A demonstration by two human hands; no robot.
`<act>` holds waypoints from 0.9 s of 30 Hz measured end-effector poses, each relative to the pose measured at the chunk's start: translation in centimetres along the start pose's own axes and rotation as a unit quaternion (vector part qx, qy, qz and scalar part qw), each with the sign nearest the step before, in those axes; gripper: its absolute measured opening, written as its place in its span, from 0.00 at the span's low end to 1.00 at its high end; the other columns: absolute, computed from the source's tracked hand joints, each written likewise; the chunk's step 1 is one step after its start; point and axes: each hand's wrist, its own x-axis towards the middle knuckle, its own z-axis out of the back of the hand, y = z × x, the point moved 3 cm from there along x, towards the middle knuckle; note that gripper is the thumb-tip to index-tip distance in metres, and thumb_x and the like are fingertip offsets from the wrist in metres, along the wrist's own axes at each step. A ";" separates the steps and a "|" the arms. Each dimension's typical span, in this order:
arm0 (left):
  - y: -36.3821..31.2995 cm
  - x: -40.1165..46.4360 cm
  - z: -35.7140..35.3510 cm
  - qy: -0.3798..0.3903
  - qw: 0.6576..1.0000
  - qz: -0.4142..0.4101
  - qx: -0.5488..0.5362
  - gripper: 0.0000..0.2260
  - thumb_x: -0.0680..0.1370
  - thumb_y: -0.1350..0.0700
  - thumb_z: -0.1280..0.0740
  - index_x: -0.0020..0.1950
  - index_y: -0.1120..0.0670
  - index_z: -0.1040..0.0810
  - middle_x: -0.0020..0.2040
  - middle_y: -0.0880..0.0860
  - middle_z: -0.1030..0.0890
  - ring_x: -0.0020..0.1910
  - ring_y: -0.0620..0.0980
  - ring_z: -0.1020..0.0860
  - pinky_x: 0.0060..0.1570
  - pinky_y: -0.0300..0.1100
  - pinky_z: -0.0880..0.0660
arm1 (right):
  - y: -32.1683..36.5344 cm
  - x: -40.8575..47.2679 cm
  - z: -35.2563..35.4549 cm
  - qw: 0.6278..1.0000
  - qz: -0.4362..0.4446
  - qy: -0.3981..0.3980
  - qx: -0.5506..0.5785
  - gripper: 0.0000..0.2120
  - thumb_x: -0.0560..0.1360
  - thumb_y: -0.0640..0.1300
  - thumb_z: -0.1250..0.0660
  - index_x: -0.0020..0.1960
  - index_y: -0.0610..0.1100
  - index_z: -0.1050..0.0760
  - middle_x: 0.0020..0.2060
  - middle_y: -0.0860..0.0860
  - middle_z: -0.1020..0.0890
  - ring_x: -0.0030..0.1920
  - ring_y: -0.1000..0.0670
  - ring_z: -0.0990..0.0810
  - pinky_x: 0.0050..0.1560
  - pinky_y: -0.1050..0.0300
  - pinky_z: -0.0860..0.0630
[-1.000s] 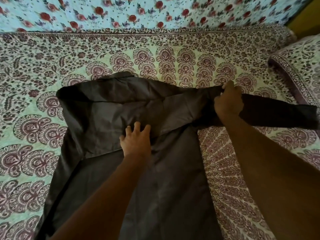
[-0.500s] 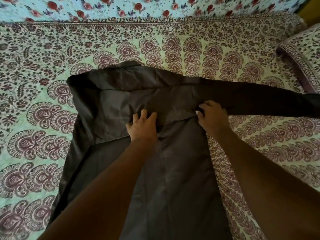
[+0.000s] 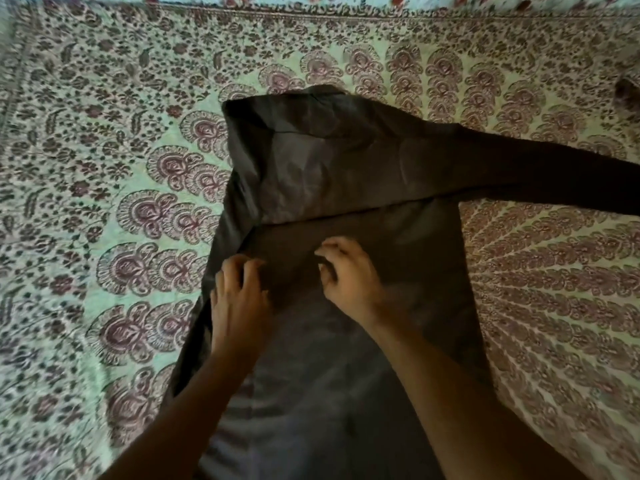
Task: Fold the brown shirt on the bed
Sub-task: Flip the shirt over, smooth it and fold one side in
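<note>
Brown shirt (image 3: 346, 174) wants smoothing flat before its three-o'clock sleeve (image 3: 554, 181) folds in, the left hand (image 3: 237, 299) and right hand (image 3: 349, 275) seemingly resting curled-fingered on the cloth, gripping nothing.

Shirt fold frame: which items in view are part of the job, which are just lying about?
In the job:
brown shirt, spread on the bed
its sleeve, stretched out to the right
left hand, fingers curled on the shirt
right hand, fingers curled on the shirt

Just there:
patterned bedspread
floral cloth at the far edge
</note>
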 end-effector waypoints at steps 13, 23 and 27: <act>10.6 -9.6 5.1 0.092 0.977 0.187 -0.042 0.28 0.76 0.57 0.30 0.73 0.54 0.38 0.59 0.64 0.22 0.57 0.68 0.21 0.52 0.59 0.24 | 9.8 -8.5 -6.9 0.981 -0.119 0.066 0.140 0.16 0.77 0.40 0.27 0.64 0.46 0.20 0.61 0.52 0.24 0.59 0.55 0.23 0.59 0.67 0.26; 8.1 -14.5 5.0 0.313 0.941 -0.089 -0.093 0.41 0.70 0.59 0.28 0.76 0.39 0.45 0.63 0.53 0.20 0.59 0.57 0.19 0.54 0.54 0.19 | 12.4 -13.3 -8.6 0.915 -0.268 0.071 0.292 0.28 0.83 0.62 0.40 0.30 0.47 0.33 0.23 0.54 0.28 0.28 0.52 0.27 0.36 0.48 0.30; 7.8 -17.0 4.8 0.327 0.936 -0.117 -0.065 0.38 0.75 0.55 0.34 0.81 0.41 0.49 0.66 0.56 0.20 0.58 0.59 0.18 0.52 0.54 0.19 | 12.0 -13.8 -9.0 0.903 -0.297 0.057 0.304 0.29 0.77 0.70 0.38 0.31 0.48 0.36 0.26 0.55 0.34 0.32 0.52 0.30 0.42 0.39 0.23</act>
